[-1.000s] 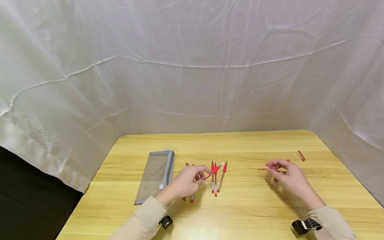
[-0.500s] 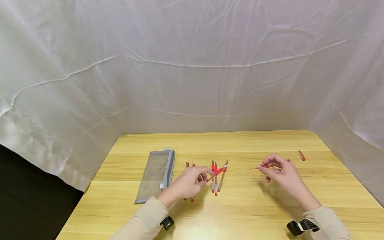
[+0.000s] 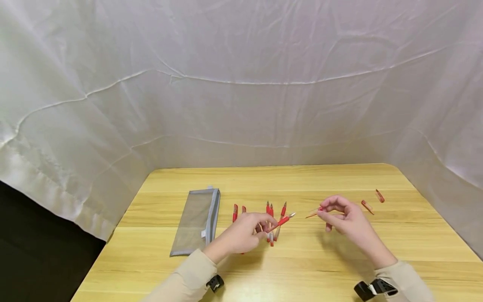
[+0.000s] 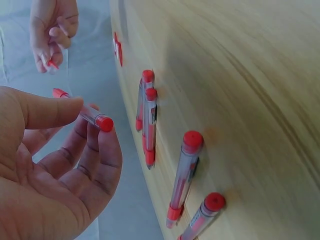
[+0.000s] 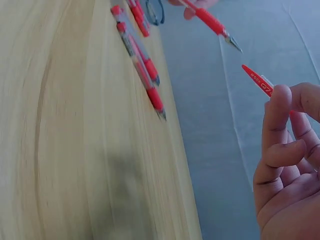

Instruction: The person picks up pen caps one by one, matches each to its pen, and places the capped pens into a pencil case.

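Observation:
My left hand [image 3: 245, 233] pinches an uncapped red gel pen [image 3: 284, 220] between thumb and fingers, its metal tip aimed right. In the left wrist view the red end plug [image 4: 104, 123] of that pen faces the camera. Across from it, my right hand [image 3: 345, 222] pinches a red pen cap [image 5: 257, 82] by its clip end. A gap separates cap and pen tip in the right wrist view. Beneath the held pen lie three more uncapped pens [image 3: 284, 209], tips pointing away. Two capped red pens [image 3: 235, 212] are partly hidden behind my left hand.
On the left of the wooden table [image 3: 302, 268] lies a grey mesh zip pouch [image 3: 193, 222]. Two loose red caps, a nearer cap [image 3: 367, 206] and a farther cap [image 3: 379, 196], lie to the right. A pale curtain [image 3: 264, 109] hangs behind the table.
My right hand has moved left with the cap, exposing a loose cap behind it. My left hand has shifted slightly right with the pen, so the two have come closer.

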Demonstrator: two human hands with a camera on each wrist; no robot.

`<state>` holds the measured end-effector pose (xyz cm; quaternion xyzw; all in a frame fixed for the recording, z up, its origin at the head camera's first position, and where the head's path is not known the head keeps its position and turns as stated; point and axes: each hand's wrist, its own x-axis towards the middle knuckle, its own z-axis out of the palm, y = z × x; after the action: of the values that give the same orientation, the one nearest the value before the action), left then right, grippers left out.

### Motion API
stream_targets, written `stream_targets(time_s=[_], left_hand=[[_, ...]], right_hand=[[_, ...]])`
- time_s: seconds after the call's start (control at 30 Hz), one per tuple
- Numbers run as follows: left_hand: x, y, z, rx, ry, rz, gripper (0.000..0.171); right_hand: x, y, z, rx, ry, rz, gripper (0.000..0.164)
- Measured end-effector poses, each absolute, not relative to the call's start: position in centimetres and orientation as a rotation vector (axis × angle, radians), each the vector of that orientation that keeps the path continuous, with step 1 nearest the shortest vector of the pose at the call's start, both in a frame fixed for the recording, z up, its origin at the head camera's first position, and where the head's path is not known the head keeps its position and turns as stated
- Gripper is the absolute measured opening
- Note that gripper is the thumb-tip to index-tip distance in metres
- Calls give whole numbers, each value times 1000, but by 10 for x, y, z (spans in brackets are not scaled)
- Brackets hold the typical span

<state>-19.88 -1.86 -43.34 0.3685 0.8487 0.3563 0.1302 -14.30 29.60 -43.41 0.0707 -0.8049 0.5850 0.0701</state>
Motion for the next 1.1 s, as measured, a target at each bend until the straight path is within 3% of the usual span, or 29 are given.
stream_targets(time_s=[1.1], left_hand=[[-188, -2, -431, 1097, 2424, 1087, 34]], right_hand=[[-142, 270, -439, 341, -2390, 1795, 22]])
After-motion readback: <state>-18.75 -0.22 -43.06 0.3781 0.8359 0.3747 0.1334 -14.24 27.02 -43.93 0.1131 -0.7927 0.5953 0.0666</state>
